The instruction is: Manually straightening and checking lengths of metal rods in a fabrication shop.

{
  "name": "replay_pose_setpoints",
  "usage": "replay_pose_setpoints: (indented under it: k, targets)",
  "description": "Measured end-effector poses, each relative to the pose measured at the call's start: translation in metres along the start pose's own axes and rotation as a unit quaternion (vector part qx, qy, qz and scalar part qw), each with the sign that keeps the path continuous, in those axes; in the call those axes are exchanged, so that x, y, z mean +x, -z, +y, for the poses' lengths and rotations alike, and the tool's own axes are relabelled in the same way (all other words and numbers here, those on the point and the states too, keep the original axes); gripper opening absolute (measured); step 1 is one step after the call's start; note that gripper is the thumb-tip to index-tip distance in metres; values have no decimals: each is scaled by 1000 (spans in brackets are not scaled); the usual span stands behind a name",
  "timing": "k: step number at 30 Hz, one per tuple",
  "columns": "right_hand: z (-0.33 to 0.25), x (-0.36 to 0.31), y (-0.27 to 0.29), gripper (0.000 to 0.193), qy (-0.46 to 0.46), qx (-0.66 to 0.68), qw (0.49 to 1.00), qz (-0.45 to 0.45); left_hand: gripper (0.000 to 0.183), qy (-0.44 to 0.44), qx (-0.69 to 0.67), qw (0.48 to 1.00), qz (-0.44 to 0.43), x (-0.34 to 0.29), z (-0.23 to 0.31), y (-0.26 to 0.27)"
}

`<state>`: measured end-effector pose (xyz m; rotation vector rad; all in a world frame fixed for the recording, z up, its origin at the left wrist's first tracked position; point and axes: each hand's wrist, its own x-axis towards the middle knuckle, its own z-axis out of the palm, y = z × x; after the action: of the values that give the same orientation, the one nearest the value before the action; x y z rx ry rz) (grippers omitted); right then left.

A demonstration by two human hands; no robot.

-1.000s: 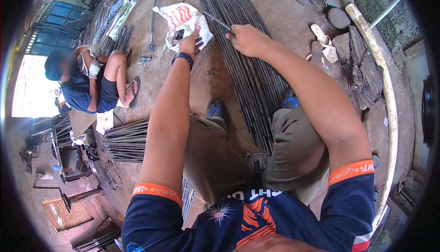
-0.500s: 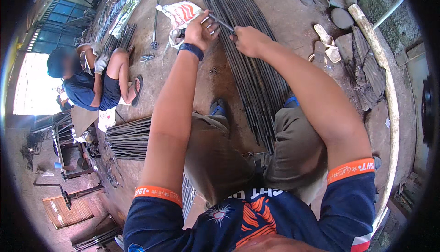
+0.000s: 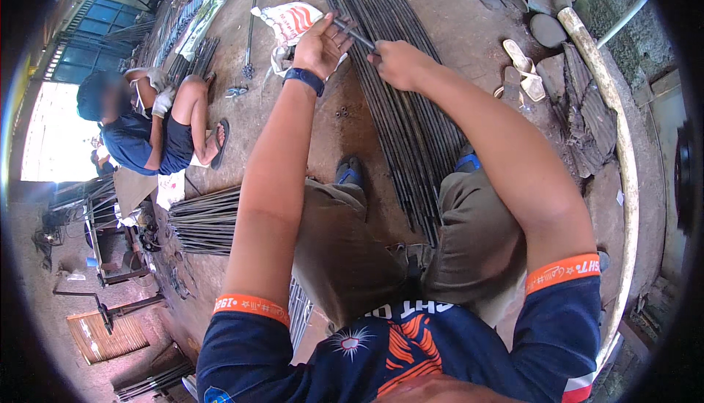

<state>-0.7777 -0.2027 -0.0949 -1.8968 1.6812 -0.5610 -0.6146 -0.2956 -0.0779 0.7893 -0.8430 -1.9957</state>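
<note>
A short length of dark metal rod (image 3: 356, 34) spans the space between my two hands, over the upper part of a long bundle of dark rods (image 3: 400, 110) on the floor. My right hand (image 3: 398, 66) is closed round its nearer end. My left hand (image 3: 320, 49), palm turned up, has thumb and curled fingers at the far end of the rod; its exact hold there is partly hidden. Just left of that hand lies a white sack (image 3: 290, 22) with red stripes. Several small nut-like pieces (image 3: 342, 112) rest on the floor below it.
On the left a person (image 3: 150, 128) in gloves sits on the floor. Another rod bundle (image 3: 205, 223) lies beside my left leg. Sandals (image 3: 523, 69) and dark scraps (image 3: 579, 110) are at the right, beside a long pale pole (image 3: 620, 146). A tool (image 3: 236, 91) lies near the person.
Both hands stay in nearly the same place with the rod between them. The fingers of my left hand have shifted slightly at its far end.
</note>
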Motion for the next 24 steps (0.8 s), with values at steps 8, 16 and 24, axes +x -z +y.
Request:
replay_pose_setpoints:
  k: [8, 16, 24]
  targets:
    - [-10, -5, 5, 33, 23, 33, 999, 24, 65, 13, 292, 925, 241, 3, -5, 77]
    - [3, -2, 1, 30, 2, -7, 1000, 4, 48, -29, 324, 933, 152, 7, -12, 25]
    - [3, -3, -2, 30, -11, -4, 1000, -7, 44, -87, 257, 944, 187, 2, -8, 12]
